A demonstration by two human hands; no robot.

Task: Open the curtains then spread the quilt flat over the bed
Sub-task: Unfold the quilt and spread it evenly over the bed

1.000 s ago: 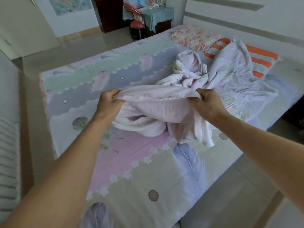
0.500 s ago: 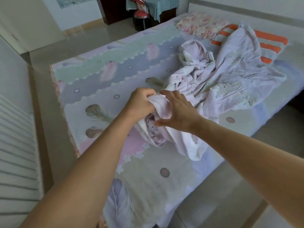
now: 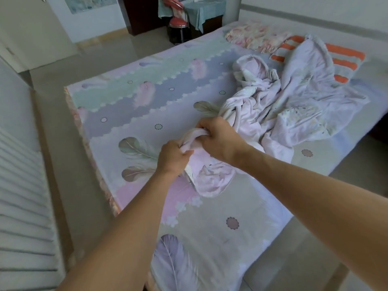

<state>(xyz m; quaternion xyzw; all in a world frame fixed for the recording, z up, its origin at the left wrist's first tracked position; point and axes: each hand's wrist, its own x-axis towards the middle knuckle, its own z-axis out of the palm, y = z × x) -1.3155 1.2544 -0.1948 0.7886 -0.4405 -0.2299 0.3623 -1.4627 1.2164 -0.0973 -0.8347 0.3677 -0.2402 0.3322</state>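
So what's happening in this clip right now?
A person stands at the side of a bed with a pastel feather-print sheet. The left hand and right hand sit close together, both gripping a gathered edge of the crumpled pale lilac quilt. The quilt is bunched near the orange-striped pillow, not yet spread flat.

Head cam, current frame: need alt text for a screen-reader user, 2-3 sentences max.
Two bare hands, left hand and right hand, grip a bunched edge of a crumpled pale lilac quilt over a bed with a pastel feather-print sheet. The quilt lies heaped toward the orange-and-white striped pillow and a floral pillow, not spread flat.
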